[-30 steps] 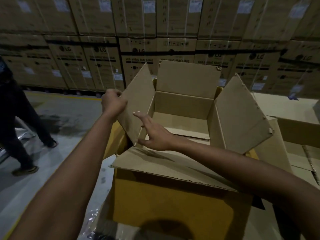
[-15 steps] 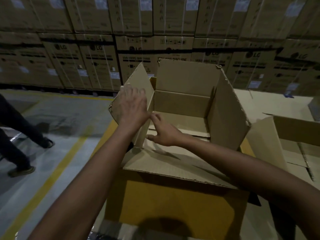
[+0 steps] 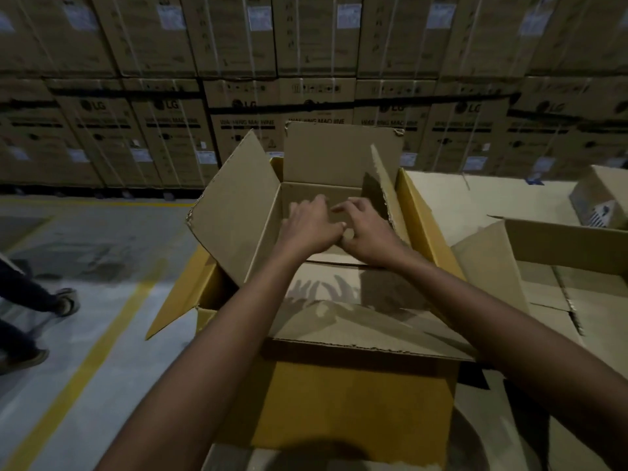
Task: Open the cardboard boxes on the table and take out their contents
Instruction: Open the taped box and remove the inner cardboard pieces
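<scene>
Head view: open cardboard box (image 3: 238,205) stands at the left edge of the bench (image 3: 458,198), directly in front of the person. Outer front face is yellow and the flaps are brown.

All four flaps are open. The left flap leans outward over the floor (image 3: 102,253). The far flap (image 3: 339,154) stands upright. The right flap (image 3: 384,185) is upright and seen nearly edge-on. The near flap (image 3: 356,328) is folded out toward the person.

Both forearms reach over the near flap into the box.
- Left hand (image 3: 307,226): inside the box, left of centre. Its fingers (image 3: 314,203) are fairly straight and point at the far wall, with nothing visibly gripped. They are blurred.
- Right hand (image 3: 370,232): just beside the left, thumbs touching or nearly so. Its fingers (image 3: 350,207) are arched with the tips down near the far wall. Cannot tell whether they pinch anything.

Finger shadows fall on the plain cardboard floor of the box, nearer the person. A seam runs across that floor under the wrists.

Surroundings:
- A second open box (image 3: 557,246) is on the bench to the right.
- A small box (image 3: 593,195) is at the far right edge.
- Stacked cartons (image 3: 238,113) printed "LG" and "washing machine" form a wall behind.
- A yellow line (image 3: 85,362) runs along the floor.
- Another person's shoe (image 3: 66,300) and dark trouser legs are at the left margin.
</scene>
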A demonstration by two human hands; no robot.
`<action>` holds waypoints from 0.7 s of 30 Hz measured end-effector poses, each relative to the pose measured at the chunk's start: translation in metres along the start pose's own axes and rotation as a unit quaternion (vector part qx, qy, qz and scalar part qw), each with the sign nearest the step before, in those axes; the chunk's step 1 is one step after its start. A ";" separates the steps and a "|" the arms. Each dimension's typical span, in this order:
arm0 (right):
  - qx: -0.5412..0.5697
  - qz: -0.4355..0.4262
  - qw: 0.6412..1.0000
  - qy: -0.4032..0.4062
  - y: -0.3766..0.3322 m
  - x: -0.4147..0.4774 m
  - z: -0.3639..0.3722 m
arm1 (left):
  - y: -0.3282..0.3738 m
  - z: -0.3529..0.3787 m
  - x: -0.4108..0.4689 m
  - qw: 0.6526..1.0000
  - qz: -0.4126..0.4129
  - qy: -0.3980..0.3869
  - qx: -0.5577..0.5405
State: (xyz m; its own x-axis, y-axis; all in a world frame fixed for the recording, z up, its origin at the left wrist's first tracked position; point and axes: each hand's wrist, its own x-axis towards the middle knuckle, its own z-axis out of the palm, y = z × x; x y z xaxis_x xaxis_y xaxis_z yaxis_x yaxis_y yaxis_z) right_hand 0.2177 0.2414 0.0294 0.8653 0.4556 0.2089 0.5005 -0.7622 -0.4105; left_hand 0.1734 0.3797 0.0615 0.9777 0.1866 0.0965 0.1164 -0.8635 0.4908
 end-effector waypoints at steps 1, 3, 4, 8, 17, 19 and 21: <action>-0.011 0.011 1.000 0.013 0.008 -0.003 -0.007 | 0.007 0.004 -0.002 1.000 0.001 -0.009 -0.003; -0.039 0.030 0.998 0.036 0.025 -0.011 -0.023 | 0.019 0.009 -0.005 1.000 -0.001 -0.018 -0.013; -0.053 0.032 0.997 0.047 0.033 -0.016 -0.031 | 0.024 0.011 -0.006 0.999 -0.003 -0.023 -0.025; -0.233 0.041 0.962 0.135 0.065 -0.042 -0.057 | 0.045 0.020 -0.012 0.996 0.002 -0.038 -0.078; -0.056 0.213 0.959 0.177 0.094 -0.070 -0.074 | 0.097 0.055 -0.028 0.982 0.006 -0.088 -0.167; 0.009 0.200 0.961 0.190 0.098 -0.074 -0.074 | 0.106 0.062 -0.031 0.983 0.006 -0.093 -0.161; 0.058 0.209 0.954 0.205 0.101 -0.079 -0.076 | 0.115 0.068 -0.033 0.982 0.007 -0.094 -0.161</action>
State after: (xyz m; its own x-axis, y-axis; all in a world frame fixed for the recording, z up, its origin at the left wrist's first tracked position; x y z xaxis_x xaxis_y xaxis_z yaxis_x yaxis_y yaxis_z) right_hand 0.2018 0.0935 0.0395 0.9389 -0.1141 0.3246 0.1223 -0.7710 -0.6250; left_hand 0.1660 0.2424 0.0555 0.9973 0.0603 -0.0418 0.0714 -0.6660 0.7425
